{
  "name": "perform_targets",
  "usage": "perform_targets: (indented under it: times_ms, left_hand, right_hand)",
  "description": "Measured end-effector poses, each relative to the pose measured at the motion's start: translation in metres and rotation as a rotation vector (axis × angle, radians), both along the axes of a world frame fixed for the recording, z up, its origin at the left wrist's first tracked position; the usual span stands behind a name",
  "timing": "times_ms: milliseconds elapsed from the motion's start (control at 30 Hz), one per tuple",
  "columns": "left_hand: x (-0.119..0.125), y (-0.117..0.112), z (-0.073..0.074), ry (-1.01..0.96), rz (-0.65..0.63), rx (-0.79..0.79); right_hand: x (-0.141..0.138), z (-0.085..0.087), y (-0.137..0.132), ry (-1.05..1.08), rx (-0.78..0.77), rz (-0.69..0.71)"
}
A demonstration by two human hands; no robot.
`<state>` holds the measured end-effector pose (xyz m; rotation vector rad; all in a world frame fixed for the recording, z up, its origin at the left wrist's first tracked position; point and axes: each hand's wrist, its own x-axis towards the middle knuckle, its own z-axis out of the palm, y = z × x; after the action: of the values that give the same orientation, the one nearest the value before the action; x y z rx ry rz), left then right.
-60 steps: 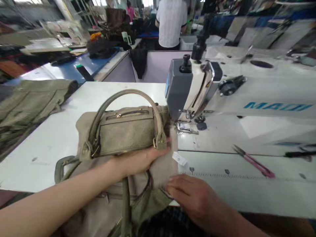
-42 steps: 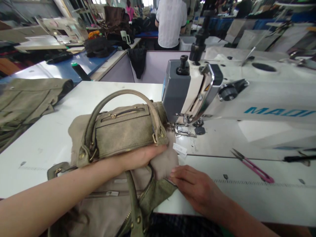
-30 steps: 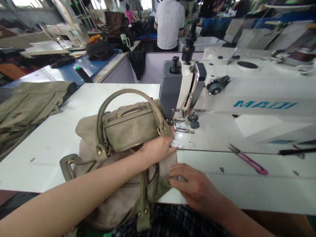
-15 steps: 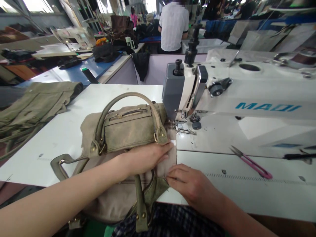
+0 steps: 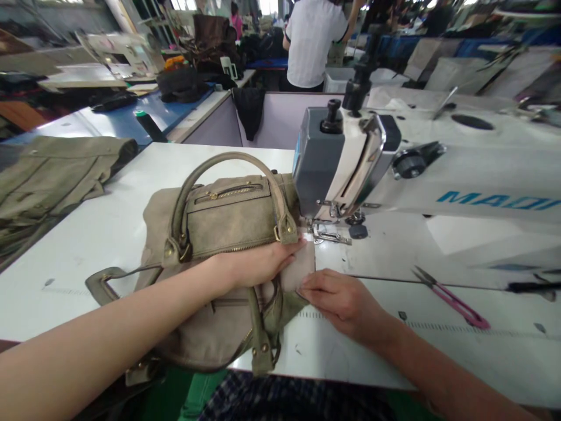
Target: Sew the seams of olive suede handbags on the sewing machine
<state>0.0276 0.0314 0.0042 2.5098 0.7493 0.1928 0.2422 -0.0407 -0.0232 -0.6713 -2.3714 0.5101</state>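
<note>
An olive-grey suede handbag with a brass zip and a curved handle lies on the white sewing table, its right edge beside the presser foot. My left hand lies flat on the bag under the zip pocket, fingers stretched toward the needle. My right hand pinches the lower right corner of the bag's flap, fingers pressed together. The white sewing machine stands just right of the bag.
Pink thread snips lie on the machine bed to the right. A pile of olive bags sits at the far left. A person in a white shirt stands at the back among other work tables.
The bag has slid a little toward the presser foot. The small white label at its edge is no longer visible. My right hand moved up against the flap corner.
</note>
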Motion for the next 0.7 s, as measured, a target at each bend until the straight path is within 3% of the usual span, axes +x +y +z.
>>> perform_targets:
  times_ms: [133, 233, 300, 367, 500, 600, 700]
  left_hand:
    - [0.002, 0.023, 0.0, -0.001, 0.006, 0.012]
    - [0.003, 0.021, 0.014, 0.025, 0.001, 0.047]
    - [0.003, -0.001, 0.028, 0.109, 0.001, 0.08]
    - [0.002, -0.039, 0.035, 0.204, 0.016, 0.165]
    - [-0.011, -0.107, 0.021, 0.146, 0.06, 0.426]
    - [-0.022, -0.121, 0.005, 0.096, 0.104, 0.443]
    - [-0.027, -0.109, 0.006, 0.116, 0.157, 0.361]
  right_hand:
    - [0.0, -0.004, 0.009, 0.03, 0.013, -0.045]
    - [-0.002, -0.006, 0.01, 0.069, 0.008, -0.089]
    - [-0.003, -0.007, 0.009, 0.093, -0.007, -0.105]
    - [-0.003, -0.005, 0.007, 0.108, -0.021, -0.103]
    - [-0.006, 0.001, -0.002, 0.104, -0.018, -0.058]
    - [-0.009, 0.001, -0.013, 0.049, 0.014, -0.117]
    - [-0.012, -0.004, -0.023, 0.039, 0.076, -0.26]
